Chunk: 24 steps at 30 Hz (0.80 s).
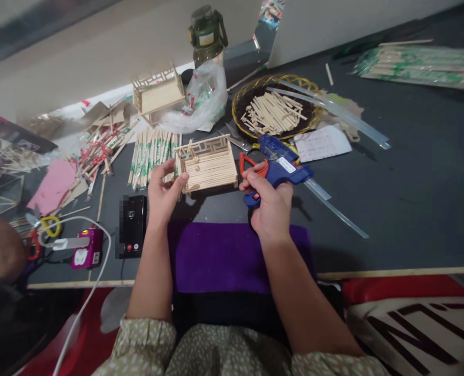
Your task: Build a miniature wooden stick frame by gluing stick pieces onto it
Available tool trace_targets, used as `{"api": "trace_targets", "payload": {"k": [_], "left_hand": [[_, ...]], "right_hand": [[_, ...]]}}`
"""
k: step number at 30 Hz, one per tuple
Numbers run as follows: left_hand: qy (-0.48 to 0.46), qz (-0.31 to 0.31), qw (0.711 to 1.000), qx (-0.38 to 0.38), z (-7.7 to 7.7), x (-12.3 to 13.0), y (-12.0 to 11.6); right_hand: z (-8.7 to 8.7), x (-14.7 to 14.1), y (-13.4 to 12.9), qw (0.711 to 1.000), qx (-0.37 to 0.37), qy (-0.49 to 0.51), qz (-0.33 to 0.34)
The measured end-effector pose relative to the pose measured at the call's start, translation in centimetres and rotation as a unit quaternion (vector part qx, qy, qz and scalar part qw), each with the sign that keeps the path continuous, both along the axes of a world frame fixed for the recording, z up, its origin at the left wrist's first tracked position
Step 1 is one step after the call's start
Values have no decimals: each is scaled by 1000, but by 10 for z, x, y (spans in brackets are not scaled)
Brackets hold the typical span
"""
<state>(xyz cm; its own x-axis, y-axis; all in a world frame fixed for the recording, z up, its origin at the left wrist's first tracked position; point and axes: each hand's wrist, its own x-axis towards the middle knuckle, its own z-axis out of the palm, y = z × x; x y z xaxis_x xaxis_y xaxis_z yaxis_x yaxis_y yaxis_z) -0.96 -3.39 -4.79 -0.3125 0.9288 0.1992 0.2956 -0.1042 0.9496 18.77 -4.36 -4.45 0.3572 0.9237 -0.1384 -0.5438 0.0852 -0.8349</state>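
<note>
Centrally, the wooden model [208, 169] sits in the middle of the frame, its left end between the thumb and fingers of the left hand [167, 190]. The left thumb and fingers are clamped on this end; the right end is free, near the fingers of the right hand [269, 201]. The right fingers are closed around the blue glue gun [281, 159], right of the model. Both forearms extend upward from the lower edge of the frame, converging toward the model; the left is near vertical, the right slants up and left. The model's long axis runs left to right, right end slightly higher in the frame. Its lattice side faces the top of the frame; its slatted surface faces up. The purple cloth [219, 261] lies below the model, at lower center.
</note>
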Motion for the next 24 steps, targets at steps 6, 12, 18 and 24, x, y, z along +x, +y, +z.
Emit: {"api": "trace_targets", "payload": {"k": [6,12,18,24], "left_hand": [[-160,-31,986,-18,-12,-1,19],[-239,-44,969,-46,-26,1,29],[-271,-50,960,-56,-30,-1,30],[-255,-19,966,-45,-31,-1,28]], "right_hand": [[-2,-1,0,999,-23,8,27],[-5,-3,2,999,-16,0,30],[-5,-1,3,998,-31,-8,50],[-5,-7,12,1000,3,-20,17]]}}
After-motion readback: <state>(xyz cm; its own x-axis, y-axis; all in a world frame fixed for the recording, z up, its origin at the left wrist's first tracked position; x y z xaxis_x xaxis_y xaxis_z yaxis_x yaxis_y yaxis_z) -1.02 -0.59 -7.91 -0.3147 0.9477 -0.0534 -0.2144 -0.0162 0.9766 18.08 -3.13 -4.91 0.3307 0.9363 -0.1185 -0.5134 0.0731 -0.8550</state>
